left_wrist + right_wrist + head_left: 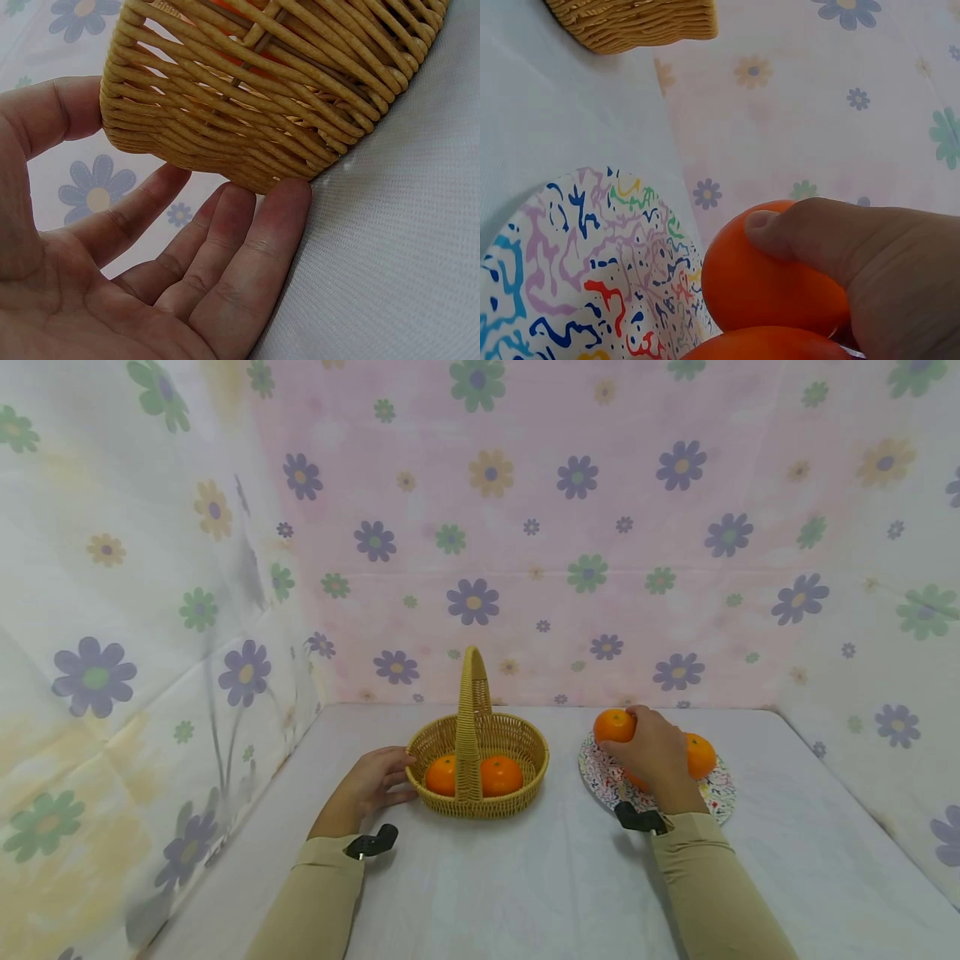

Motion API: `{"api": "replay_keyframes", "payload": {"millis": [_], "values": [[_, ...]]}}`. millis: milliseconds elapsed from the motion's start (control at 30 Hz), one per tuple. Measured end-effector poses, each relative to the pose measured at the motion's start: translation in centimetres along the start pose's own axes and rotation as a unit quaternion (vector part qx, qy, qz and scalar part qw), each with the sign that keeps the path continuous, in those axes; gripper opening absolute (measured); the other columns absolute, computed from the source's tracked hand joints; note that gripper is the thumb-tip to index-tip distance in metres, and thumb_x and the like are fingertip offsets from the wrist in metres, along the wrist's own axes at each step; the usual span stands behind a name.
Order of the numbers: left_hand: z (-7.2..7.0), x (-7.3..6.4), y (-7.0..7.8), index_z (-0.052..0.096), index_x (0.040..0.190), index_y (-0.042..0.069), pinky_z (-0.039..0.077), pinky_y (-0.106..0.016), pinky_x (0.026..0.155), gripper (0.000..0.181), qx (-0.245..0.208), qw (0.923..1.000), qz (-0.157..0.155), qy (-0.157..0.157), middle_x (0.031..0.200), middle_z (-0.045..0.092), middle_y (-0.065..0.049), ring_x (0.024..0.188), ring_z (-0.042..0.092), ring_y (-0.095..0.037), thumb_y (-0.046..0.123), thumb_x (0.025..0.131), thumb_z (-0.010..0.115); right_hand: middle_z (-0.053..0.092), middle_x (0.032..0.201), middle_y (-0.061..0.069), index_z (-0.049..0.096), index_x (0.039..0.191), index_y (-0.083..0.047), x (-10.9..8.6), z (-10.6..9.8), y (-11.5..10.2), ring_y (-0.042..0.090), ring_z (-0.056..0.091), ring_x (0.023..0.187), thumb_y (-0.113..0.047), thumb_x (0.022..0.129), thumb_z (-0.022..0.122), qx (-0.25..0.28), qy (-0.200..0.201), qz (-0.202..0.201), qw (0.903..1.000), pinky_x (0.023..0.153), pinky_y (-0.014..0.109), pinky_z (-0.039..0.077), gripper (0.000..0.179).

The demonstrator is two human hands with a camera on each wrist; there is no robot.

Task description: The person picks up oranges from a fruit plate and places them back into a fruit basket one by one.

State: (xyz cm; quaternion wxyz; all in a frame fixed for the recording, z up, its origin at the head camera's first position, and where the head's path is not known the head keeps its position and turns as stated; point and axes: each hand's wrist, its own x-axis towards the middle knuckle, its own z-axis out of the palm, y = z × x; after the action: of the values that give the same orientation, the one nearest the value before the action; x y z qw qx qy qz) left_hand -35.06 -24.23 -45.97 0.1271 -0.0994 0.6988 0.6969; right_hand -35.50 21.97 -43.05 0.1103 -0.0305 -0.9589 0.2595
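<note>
On a white cloth-covered table, a round woven wicker basket with a tall arched handle stands near the middle, and two oranges lie inside it: one left of the handle and one right of it. The person's left hand rests on the table at the left side of the basket; in the left wrist view its fingers are straight and relaxed, the fingertips touching the lower wall of the basket and the thumb lying against its side, so the hand steadies the basket without curling round it. To the right of the basket, a little apart from it, lies a round paper plate with a many-coloured squiggle pattern. The right hand is over this plate and grasps a round orange fruit at the far left edge of the plate; the right wrist view shows the thumb pressed on the top of that orange, with the fingers bent around it. Another orange sits on the right part of the plate, partly hidden behind the hand, and the top of one more orange shows just below the held one in the right wrist view. Both forearms wear tan sleeves. A flowered cloth backdrop encloses the table on the left, far and right sides.
</note>
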Motion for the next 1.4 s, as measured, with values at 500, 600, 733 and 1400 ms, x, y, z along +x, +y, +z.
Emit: {"api": "replay_keyframes", "payload": {"millis": [500, 600, 733, 1400], "values": [[-0.2, 0.1, -0.2, 0.059, 0.139, 0.006, 0.061, -0.050, 0.094, 0.047, -0.003, 1.0000, 0.000, -0.002, 0.135, 0.064, -0.013, 0.115, 0.066, -0.025, 0.026, 0.096, 0.067, 0.059, 0.142, 0.018, 0.045, 0.151, -0.008, -0.5, -0.9, -1.4, 0.039, 0.056, 0.119, -0.050, 0.085, 0.080, 0.037, 0.015, -0.015, 0.9991, 0.104, 0.064, 0.047, 0.086], [-0.1, 0.0, -0.1, 0.059, 0.139, 0.006, 0.061, -0.050, 0.095, 0.048, -0.001, 1.0000, 0.001, -0.003, 0.136, 0.064, -0.013, 0.115, 0.066, -0.025, 0.026, 0.096, 0.067, 0.058, 0.142, 0.018, 0.044, 0.151, -0.008, -0.7, -1.2, -1.9, 0.039, 0.056, 0.119, -0.050, 0.085, 0.080, 0.047, 0.014, -0.017, 0.9987, 0.104, 0.063, 0.048, 0.086], [-0.1, 0.0, 0.0, 0.059, 0.138, 0.006, 0.061, -0.050, 0.095, 0.047, -0.002, 1.0000, -0.001, -0.002, 0.135, 0.064, -0.013, 0.114, 0.066, -0.024, 0.026, 0.096, 0.067, 0.058, 0.141, 0.018, 0.044, 0.151, -0.007, -0.8, -1.5, -2.4, 0.039, 0.056, 0.119, -0.048, 0.086, 0.080, 0.056, 0.016, -0.026, 0.9980, 0.104, 0.063, 0.049, 0.085], [0.0, -0.3, 0.1, 0.058, 0.138, 0.004, 0.061, -0.049, 0.095, 0.047, -0.004, 1.0000, 0.002, -0.007, 0.131, 0.066, -0.011, 0.109, 0.068, -0.022, 0.025, 0.097, 0.066, 0.058, 0.142, 0.019, 0.050, 0.146, -0.005, -1.4, -1.5, -4.5, 0.038, 0.058, 0.118, -0.042, 0.084, 0.084, 0.081, 0.021, -0.091, 0.9923, 0.103, 0.059, 0.052, 0.080]]}}
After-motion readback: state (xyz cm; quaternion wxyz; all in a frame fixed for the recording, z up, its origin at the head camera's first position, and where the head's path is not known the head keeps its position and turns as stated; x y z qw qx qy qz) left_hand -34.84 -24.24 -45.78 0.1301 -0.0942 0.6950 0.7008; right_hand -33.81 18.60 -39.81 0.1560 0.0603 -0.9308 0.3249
